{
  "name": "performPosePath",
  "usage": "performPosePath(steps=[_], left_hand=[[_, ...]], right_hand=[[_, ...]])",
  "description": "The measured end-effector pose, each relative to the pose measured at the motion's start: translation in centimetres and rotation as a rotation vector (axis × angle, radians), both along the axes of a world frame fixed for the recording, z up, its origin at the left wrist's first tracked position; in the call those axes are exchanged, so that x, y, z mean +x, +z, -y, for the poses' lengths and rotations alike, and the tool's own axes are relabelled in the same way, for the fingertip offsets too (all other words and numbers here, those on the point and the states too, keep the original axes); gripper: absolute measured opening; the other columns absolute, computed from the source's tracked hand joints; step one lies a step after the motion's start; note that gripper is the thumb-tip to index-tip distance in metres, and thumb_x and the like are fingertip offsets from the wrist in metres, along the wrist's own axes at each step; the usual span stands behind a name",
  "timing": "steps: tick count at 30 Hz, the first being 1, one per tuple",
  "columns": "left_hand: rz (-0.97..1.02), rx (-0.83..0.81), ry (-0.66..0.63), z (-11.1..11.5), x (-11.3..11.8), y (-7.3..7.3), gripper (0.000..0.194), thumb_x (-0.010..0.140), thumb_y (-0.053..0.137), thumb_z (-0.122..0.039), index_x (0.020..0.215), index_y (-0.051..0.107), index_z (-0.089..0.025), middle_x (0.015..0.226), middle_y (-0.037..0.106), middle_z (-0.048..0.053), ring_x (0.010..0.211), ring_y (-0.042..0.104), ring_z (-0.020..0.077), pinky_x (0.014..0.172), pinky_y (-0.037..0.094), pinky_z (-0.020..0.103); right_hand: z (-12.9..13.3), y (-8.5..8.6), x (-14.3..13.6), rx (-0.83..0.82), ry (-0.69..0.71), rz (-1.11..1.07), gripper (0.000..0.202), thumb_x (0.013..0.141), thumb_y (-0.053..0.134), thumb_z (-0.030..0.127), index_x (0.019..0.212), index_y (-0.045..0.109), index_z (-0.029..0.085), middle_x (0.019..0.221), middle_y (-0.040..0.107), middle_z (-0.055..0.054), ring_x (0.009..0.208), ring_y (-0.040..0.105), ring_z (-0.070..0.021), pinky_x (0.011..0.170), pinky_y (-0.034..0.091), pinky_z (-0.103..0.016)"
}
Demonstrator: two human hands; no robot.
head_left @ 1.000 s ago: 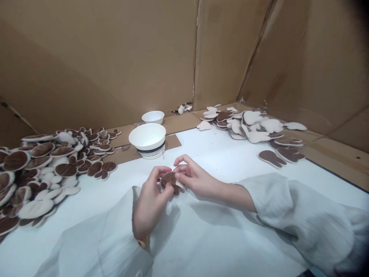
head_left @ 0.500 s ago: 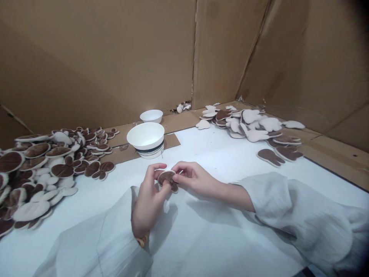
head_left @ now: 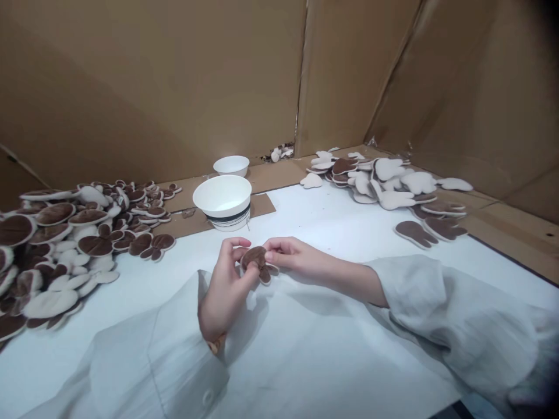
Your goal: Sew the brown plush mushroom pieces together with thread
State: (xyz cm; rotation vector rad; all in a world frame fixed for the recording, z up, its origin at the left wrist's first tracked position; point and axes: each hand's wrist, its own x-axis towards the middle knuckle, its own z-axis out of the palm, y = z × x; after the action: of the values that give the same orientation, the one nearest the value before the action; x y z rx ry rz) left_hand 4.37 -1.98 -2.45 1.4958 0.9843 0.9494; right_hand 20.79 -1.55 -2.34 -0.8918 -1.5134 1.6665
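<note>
A small brown fabric piece (head_left: 254,258) with a pale edge is held between both hands over the white tabletop, its small lobes pointing down and right. My left hand (head_left: 229,288) grips its left side, thumb across the brown face. My right hand (head_left: 290,256) pinches its right side between thumb and fingers. Just beyond the hands stands a white bowl (head_left: 222,198) with dark thread wound round its lower part.
A smaller white bowl (head_left: 231,166) stands behind the first. Brown and white fabric pieces (head_left: 98,244) are heaped at the left, and larger ones (head_left: 388,183) at the back right. Cardboard walls (head_left: 152,87) enclose the far side.
The brown piece has turned slightly in my fingers, and its small lobes show more at the right. The camera view has shifted a little.
</note>
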Motion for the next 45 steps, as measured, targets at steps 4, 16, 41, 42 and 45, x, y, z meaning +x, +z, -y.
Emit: performPosePath(steps=[4, 16, 41, 42, 45], left_hand=[[0.046, -0.023, 0.063, -0.3, 0.1, 0.0, 0.025, 0.078, 0.05, -0.018, 0.096, 0.034, -0.022, 0.068, 0.059, -0.005, 0.058, 0.06, 0.0125, 0.064, 0.044, 0.027], [0.035, -0.034, 0.042, 0.0, 0.2, -0.3, 0.028, 0.076, 0.052, -0.015, 0.097, 0.035, -0.022, 0.068, 0.062, -0.004, 0.06, 0.06, 0.0131, 0.062, 0.043, 0.026], [0.132, -0.03, -0.029, 0.0, 0.1, 0.2, 0.024, 0.077, 0.048, -0.017, 0.097, 0.035, -0.021, 0.07, 0.058, -0.004, 0.06, 0.059, 0.0123, 0.062, 0.043, 0.027], [0.143, -0.04, -0.022, 0.0, 0.1, 0.1, 0.024, 0.077, 0.049, -0.018, 0.097, 0.035, -0.021, 0.072, 0.058, -0.004, 0.06, 0.059, 0.0123, 0.062, 0.043, 0.027], [0.142, -0.021, 0.034, -0.2, 0.0, -0.2, 0.021, 0.078, 0.05, -0.02, 0.096, 0.04, -0.021, 0.077, 0.058, -0.002, 0.063, 0.058, 0.0118, 0.064, 0.044, 0.027]], right_hand=[[0.2, -0.1, -0.1, 0.061, -0.112, 0.054, 0.024, 0.082, 0.052, 0.04, 0.082, 0.05, 0.016, 0.069, 0.054, 0.0, 0.064, 0.048, -0.0107, 0.062, 0.037, -0.026], [1.4, 0.7, -0.8, 0.125, -0.141, 0.126, 0.014, 0.082, 0.053, 0.029, 0.081, 0.05, 0.016, 0.067, 0.058, -0.001, 0.069, 0.055, -0.0136, 0.066, 0.04, -0.029], [0.3, -0.9, -0.1, -0.014, -0.026, -0.118, 0.02, 0.08, 0.057, 0.034, 0.084, 0.051, 0.015, 0.072, 0.056, -0.001, 0.068, 0.054, -0.0113, 0.064, 0.037, -0.026], [0.3, -0.9, -0.1, -0.001, -0.04, -0.107, 0.022, 0.08, 0.057, 0.035, 0.083, 0.05, 0.015, 0.071, 0.056, -0.001, 0.066, 0.053, -0.0108, 0.063, 0.037, -0.026], [0.3, -0.9, -0.3, 0.042, -0.073, -0.071, 0.025, 0.08, 0.055, 0.039, 0.082, 0.049, 0.015, 0.068, 0.055, 0.0, 0.062, 0.05, -0.0096, 0.062, 0.038, -0.026]])
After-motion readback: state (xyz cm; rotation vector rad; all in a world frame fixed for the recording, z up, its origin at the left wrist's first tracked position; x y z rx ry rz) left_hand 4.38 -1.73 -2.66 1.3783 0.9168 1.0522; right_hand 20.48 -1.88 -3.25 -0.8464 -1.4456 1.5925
